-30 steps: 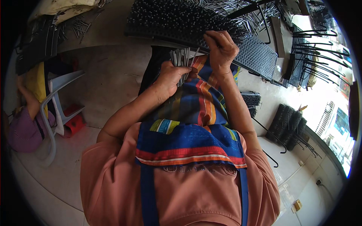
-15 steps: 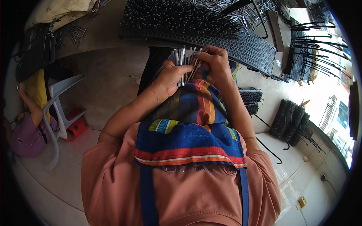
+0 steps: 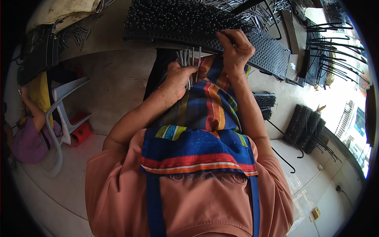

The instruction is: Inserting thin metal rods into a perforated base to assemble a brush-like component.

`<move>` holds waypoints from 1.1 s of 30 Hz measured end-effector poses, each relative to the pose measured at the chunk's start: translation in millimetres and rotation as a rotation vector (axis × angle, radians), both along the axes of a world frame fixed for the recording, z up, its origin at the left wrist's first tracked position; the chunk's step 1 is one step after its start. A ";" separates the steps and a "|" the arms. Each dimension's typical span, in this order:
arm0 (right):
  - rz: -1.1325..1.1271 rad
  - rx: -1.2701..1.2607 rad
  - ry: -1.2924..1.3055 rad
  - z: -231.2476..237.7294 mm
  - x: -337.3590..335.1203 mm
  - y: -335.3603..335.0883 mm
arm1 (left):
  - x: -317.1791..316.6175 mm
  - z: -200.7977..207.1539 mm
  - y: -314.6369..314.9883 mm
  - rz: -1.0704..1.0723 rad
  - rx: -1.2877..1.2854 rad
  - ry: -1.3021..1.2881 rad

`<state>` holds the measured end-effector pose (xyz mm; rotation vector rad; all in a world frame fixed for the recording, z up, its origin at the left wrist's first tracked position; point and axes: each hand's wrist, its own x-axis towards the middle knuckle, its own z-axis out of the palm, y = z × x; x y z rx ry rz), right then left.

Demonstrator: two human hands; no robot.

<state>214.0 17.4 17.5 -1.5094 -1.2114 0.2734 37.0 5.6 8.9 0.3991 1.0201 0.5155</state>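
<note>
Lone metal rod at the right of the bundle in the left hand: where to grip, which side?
Probably best to pinch the rod near its upper end, coming from the right. That end sticks up past the left hand, and a gap separates it from the rest of the bundle. Lower down, thumb and fingers crowd it.

The left hand [image 3: 178,78] partly hides the metal rods [image 3: 184,58]; whether the right hand [image 3: 238,50] pinches any cannot be told.

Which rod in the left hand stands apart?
The rightmost rod in the left hand, nearest the right hand: a gap separates its upper end from the bunch.
</note>
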 end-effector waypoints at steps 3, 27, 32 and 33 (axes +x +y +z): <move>0.007 -0.055 -0.104 1.5 -4.2 1.3 | -1.2 -4.6 -1.9 0.003 0.001 -0.010; 0.268 -0.684 0.867 3.3 -0.2 -39.5 | 13.6 12.3 0.9 -0.156 -0.080 -0.199; 0.011 -0.512 0.777 7.3 6.5 -50.1 | 14.0 -3.2 -4.4 -0.098 -0.097 -0.007; 0.007 -0.510 0.778 6.8 11.3 -50.6 | 9.3 -6.1 -4.4 -0.185 -0.103 0.062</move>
